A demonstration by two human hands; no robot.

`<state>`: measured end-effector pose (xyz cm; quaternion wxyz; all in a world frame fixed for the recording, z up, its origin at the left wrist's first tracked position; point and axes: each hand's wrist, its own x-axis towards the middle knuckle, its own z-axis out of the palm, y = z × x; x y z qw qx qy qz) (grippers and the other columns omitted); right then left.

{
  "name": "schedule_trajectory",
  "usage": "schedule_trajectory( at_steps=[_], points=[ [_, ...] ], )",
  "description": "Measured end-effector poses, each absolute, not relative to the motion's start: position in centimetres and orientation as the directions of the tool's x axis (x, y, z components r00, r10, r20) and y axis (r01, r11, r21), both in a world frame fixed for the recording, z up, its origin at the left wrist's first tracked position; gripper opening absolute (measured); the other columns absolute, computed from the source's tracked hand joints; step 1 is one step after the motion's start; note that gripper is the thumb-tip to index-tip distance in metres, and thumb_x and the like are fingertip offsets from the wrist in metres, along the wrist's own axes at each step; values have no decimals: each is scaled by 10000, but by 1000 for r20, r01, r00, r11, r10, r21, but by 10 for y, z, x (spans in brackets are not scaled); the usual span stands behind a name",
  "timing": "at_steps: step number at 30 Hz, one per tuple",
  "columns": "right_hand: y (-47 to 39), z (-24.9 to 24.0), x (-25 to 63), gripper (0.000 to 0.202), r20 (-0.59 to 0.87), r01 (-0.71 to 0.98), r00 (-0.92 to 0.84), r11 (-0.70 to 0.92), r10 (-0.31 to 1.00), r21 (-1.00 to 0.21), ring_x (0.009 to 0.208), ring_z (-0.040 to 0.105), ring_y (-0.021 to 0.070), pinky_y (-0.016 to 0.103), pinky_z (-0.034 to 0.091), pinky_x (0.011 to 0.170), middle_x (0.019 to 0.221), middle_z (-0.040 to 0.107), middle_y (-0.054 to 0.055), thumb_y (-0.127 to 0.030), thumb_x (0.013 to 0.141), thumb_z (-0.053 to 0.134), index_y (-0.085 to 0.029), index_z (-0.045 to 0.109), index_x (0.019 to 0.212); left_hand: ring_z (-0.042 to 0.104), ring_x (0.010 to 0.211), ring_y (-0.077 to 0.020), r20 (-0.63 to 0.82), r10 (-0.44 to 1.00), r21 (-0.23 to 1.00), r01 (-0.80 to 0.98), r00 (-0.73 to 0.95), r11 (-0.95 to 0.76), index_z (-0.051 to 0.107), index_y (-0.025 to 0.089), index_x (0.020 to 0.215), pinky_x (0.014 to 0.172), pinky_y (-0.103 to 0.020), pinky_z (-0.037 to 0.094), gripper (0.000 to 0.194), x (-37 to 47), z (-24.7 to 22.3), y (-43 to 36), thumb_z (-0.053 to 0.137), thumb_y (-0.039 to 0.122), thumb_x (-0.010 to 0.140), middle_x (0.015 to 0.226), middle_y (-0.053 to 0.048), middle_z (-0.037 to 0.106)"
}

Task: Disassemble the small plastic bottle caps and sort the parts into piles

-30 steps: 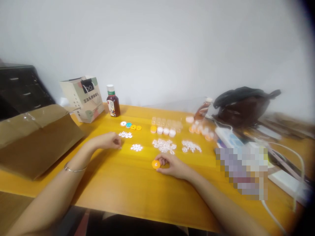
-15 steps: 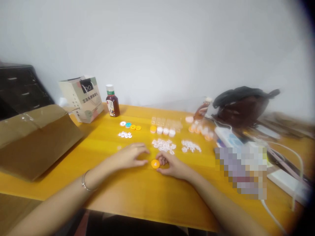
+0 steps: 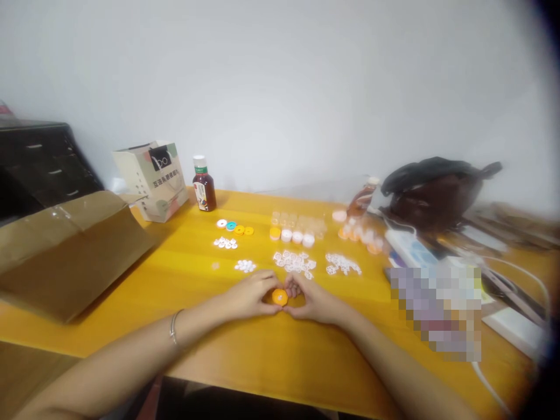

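Observation:
An orange round cap [image 3: 280,298] with a small pale piece at its centre is held over the table between my two hands. My left hand [image 3: 252,296] is closed on its left side, thumb below and fingers above. My right hand [image 3: 311,299] pinches the right edge, its other fingers curled. Just beyond lie small white round pieces [image 3: 245,266] and a spread of white openwork discs [image 3: 294,262]. Farther back are a row of white and orange caps [image 3: 297,237] and a line of coloured discs with centre holes [image 3: 231,226].
At left a cardboard box [image 3: 74,251] stands near a printed paper bag [image 3: 153,181] and a dark red bottle [image 3: 204,189]. More white pieces [image 3: 343,263] lie to the right. A dark bag [image 3: 437,198], a power strip [image 3: 409,248] and white cables crowd the right side.
My left hand has moved right and closed on the orange cap, which my right hand was holding alone. The small white pieces it hid now show. The view has shifted slightly.

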<state>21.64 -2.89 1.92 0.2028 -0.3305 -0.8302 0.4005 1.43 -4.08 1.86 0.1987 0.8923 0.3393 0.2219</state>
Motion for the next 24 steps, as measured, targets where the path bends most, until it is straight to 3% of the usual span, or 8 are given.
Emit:
schedule_trajectory(
  at_steps=[5, 8, 12, 18, 24],
  points=[
    [-30, 23, 218, 281, 36, 414, -704, 451, 709, -791, 782, 478, 133, 284, 436, 728, 846, 490, 2, -203, 688, 609, -203, 427, 902, 530, 904, -177, 318, 712, 588, 459, 625, -666, 569, 213, 1003, 796, -279, 435, 255, 2, 35, -35, 596, 302, 766, 952, -35, 558],
    [-31, 24, 218, 269, 16, 449, -683, 437, 730, -780, 771, 485, 133, 280, 439, 721, 832, 486, 3, -224, 690, 617, -202, 432, 884, 523, 963, -188, 392, 752, 575, 497, 531, -650, 573, 207, 1034, 843, -302, 426, 282, -18, 40, -11, 578, 338, 784, 1015, -54, 543],
    [-31, 25, 217, 222, 22, 459, -665, 432, 747, -776, 754, 496, 134, 272, 441, 702, 808, 497, 3, -255, 707, 613, -201, 451, 847, 523, 949, -212, 434, 807, 452, 677, 401, -580, 592, 183, 1024, 890, -354, 403, 319, -48, 42, 41, 575, 377, 771, 992, -71, 541],
    [-29, 23, 218, 151, 29, 481, -670, 463, 742, -744, 753, 506, 138, 262, 435, 682, 793, 535, 7, -290, 748, 595, -194, 493, 805, 498, 994, -246, 330, 878, 215, 878, 347, -428, 626, 192, 1005, 892, -357, 402, 328, -58, 36, 96, 540, 399, 765, 1029, -76, 536],
    [-28, 20, 219, 116, 52, 480, -681, 498, 731, -722, 743, 511, 131, 248, 433, 677, 787, 555, 7, -288, 773, 574, -187, 520, 784, 500, 963, -256, 299, 890, 168, 899, 344, -404, 658, 213, 927, 865, -355, 404, 281, -52, 26, 112, 535, 389, 745, 1014, -68, 542]
  ],
)
